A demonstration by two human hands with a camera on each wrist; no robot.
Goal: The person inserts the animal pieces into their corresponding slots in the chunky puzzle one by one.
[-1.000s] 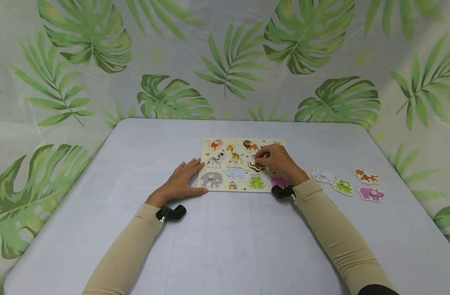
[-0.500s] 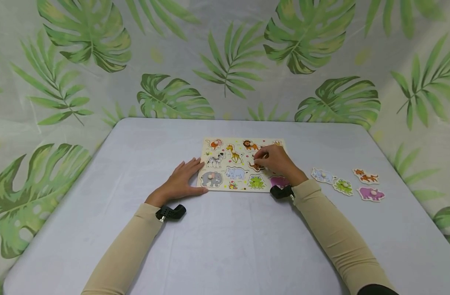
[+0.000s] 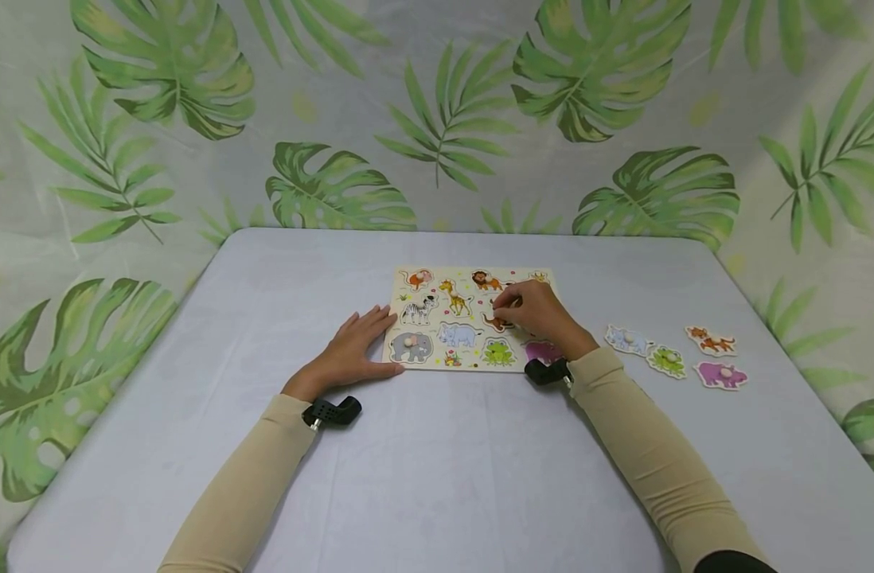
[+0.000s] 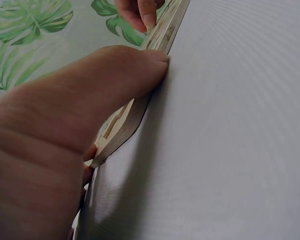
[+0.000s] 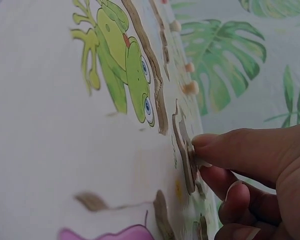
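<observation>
A pale wooden animal puzzle board (image 3: pixel 430 366) lies on the table. My left hand (image 3: pixel 351 350) rests at its left side with fingers extended; in the left wrist view, the thumb (image 4: pixel 115 70) presses the board's edge. Over the board's right half, my right hand (image 3: pixel 540 310) pinches the knob of a brown animal puzzle piece (image 3: pixel 496 321). In the right wrist view, that piece (image 5: pixel 184 150) sits slightly raised at the board's surface, its knob mostly hidden by thumb and finger. A printed frog (image 3: pixel 499 352) and blue animal (image 3: pixel 458 336) show nearby; my wrist partly covers a purple shape (image 3: pixel 543 351).
Several loose knobbed pieces lie right of the board: a blue animal (image 3: pixel 626 341), a frog (image 3: pixel 666 361), a tiger (image 3: pixel 711 341) and a purple hippo (image 3: pixel 722 376). A knobbed elephant piece (image 3: pixel 411 348) sits in the board. A leaf-print cloth (image 3: pixel 437 119) hangs behind the table.
</observation>
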